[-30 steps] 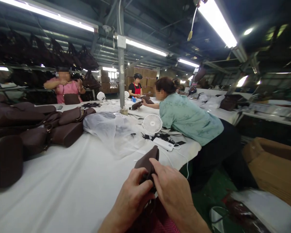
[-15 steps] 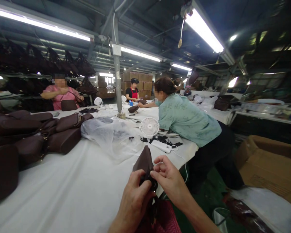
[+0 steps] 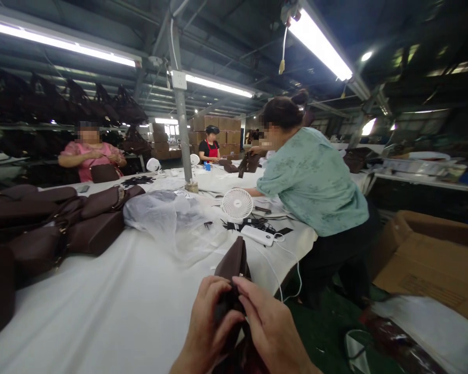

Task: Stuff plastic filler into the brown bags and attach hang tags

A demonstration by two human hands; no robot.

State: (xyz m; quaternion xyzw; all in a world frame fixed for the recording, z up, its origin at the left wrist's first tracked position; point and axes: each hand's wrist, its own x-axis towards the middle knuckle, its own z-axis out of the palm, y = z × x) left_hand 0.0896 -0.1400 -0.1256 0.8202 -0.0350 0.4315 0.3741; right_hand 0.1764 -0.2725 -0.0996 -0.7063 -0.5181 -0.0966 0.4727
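Note:
A dark brown handbag [image 3: 232, 261] stands narrow end up at the table's near edge, between my two hands. My left hand [image 3: 203, 318] is closed round its left side, the thumb laid across the lower part. On the other side, my right hand [image 3: 268, 321] presses its fingers together against the bag's edge, close to my left fingertips. A small shiny metal bit shows just above the right fingertips. My hands hide the bag's lower part.
A pile of brown bags [image 3: 95, 228] lies left on the white-covered table [image 3: 113, 306]. Ahead are clear plastic [image 3: 167, 221], a white fan [image 3: 237, 203], a power bank [image 3: 258, 235] with its cable, and black straps. A co-worker in green [image 3: 315, 176] leans over the table; a cardboard box [image 3: 432, 265] stands right.
My right hand has come down and closed against the bag beside my left. The co-worker in green has straightened somewhat and now lifts a brown item. My view has shifted slightly right.

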